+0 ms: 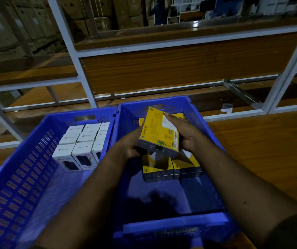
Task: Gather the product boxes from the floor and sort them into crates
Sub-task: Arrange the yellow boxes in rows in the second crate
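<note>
Both my arms are reaching out over the right blue crate [205, 123]. My left hand [130, 145] and right hand [186, 133] are clamped on opposite edges of a yellow box [159, 130], tilted up, "LAPCARE" readable along its side. Right under the grip sit more yellow boxes [172, 168] marked "1M". Off to the left, white boxes [83, 144] fill the left blue crate [18, 177].

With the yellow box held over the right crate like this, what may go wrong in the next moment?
1. The yellow box is held tilted between the left hand and right hand, above the stacked yellow boxes. If the grip loosens, it may fall and knock them askew.
2. The left crate, holding white boxes, touches the right crate; a careless placement could mix the products.
3. The light is dim, so labels may be misread.
</note>
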A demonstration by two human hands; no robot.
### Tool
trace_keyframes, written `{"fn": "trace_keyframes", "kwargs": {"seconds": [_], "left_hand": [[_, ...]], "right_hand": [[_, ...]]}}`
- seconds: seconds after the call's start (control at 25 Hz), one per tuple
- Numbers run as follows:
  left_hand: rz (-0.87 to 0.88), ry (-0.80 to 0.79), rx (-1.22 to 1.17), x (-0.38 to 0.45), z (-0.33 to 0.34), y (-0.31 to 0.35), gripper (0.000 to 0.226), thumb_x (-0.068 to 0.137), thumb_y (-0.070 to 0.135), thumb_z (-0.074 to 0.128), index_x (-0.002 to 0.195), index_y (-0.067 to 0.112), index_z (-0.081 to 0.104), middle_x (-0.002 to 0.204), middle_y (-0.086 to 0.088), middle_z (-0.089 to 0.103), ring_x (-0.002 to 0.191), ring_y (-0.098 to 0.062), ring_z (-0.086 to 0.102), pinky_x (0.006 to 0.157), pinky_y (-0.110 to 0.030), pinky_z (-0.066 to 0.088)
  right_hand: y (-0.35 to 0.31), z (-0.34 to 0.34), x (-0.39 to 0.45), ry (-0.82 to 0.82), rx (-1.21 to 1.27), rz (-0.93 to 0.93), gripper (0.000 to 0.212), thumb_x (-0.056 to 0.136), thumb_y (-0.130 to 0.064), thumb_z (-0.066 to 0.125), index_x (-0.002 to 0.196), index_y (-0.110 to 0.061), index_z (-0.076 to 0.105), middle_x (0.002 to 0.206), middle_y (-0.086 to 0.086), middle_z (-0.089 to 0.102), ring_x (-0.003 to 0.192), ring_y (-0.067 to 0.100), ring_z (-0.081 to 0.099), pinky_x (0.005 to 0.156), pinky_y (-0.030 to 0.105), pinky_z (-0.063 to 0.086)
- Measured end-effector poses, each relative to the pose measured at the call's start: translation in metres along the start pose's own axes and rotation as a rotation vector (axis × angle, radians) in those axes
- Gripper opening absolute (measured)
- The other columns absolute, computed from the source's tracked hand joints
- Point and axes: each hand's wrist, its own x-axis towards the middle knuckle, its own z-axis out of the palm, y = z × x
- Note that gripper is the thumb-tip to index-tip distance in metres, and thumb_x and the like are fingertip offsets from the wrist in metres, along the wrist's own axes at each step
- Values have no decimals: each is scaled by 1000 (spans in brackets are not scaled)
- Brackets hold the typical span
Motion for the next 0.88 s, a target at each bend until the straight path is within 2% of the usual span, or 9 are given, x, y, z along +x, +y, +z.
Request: {"fn": "trace_keyframes", "kwargs": {"seconds": [0.08, 0.16, 0.32, 0.36, 0.44, 0.56, 0.64, 0.76, 0.88], "left_hand": [[-10, 69, -66, 0, 0, 7, 56, 99, 58, 35, 103, 14, 69, 104, -14, 70, 95, -30, 65, 91, -42, 48], [-36, 58, -57, -1, 3, 9, 56, 97, 61, 38, 113, 15, 66, 113, -15, 68, 100, -30, 65, 96, -45, 48], [-38, 40, -38, 1, 10, 3, 41, 100, 44, 48, 126, 14, 60, 116, -15, 70, 92, -27, 70, 78, -40, 57], [-41, 61, -64, 3, 10, 3, 40, 101, 43, 46, 123, 13, 60, 114, -15, 70, 91, -27, 68, 78, -39, 54], [-57, 86, -133, 3, 12, 4, 37, 103, 41, 41, 106, 11, 62, 92, -11, 68, 75, -22, 63, 70, -34, 50], [-108, 41, -223, 1, 14, 5, 31, 104, 29, 38, 89, 10, 58, 66, -5, 65, 50, -14, 62, 45, -21, 52], [-122, 45, -255, 1, 14, 3, 33, 104, 25, 36, 85, 9, 58, 61, -7, 65, 43, -13, 60, 40, -18, 50], [-138, -12, -302, -2, 18, 4, 34, 103, 30, 36, 105, 7, 62, 86, -12, 67, 47, -17, 63, 43, -21, 53], [-113, -22, -211, -2, 18, -2, 38, 105, 30, 38, 103, 2, 64, 96, -19, 68, 73, -30, 71, 54, -36, 61]], "right_hand": [[-1, -7, 3, 58, 39, -4, 71, 73, -35, 83, 135, -19, 53, 116, 16, 70, 96, 37, 71, 69, 55, 57], [0, -9, 4, 98, 30, -23, 56, 79, -32, 78, 129, -18, 58, 112, 16, 71, 94, 37, 71, 65, 52, 58], [-2, -3, -1, 111, 100, -63, 42, 89, -39, 65, 123, -15, 62, 115, 16, 70, 100, 36, 68, 70, 45, 58], [-5, -2, -2, 103, 154, -60, 46, 91, -49, 59, 122, -15, 63, 115, 15, 70, 103, 34, 67, 71, 42, 57], [-9, -1, -4, 69, 229, -69, 55, 92, -59, 47, 123, -16, 62, 121, 12, 66, 110, 27, 64, 73, 37, 57], [-7, 5, -6, 35, 49, -66, 43, 92, -47, 59, 123, -18, 61, 126, 7, 63, 117, 19, 58, 74, 34, 56], [-5, 6, -9, -31, 8, -24, 41, 88, -45, 65, 119, -19, 63, 117, 7, 66, 107, 21, 60, 73, 37, 57], [-5, 3, -13, -97, 0, 71, 52, 81, -56, 68, 117, -18, 67, 95, 7, 66, 67, 18, 57, 69, 34, 56], [-1, 2, -10, -130, 26, 83, 40, 85, -52, 66, 103, -17, 67, 79, 6, 65, 56, 19, 56, 60, 33, 54]]}}
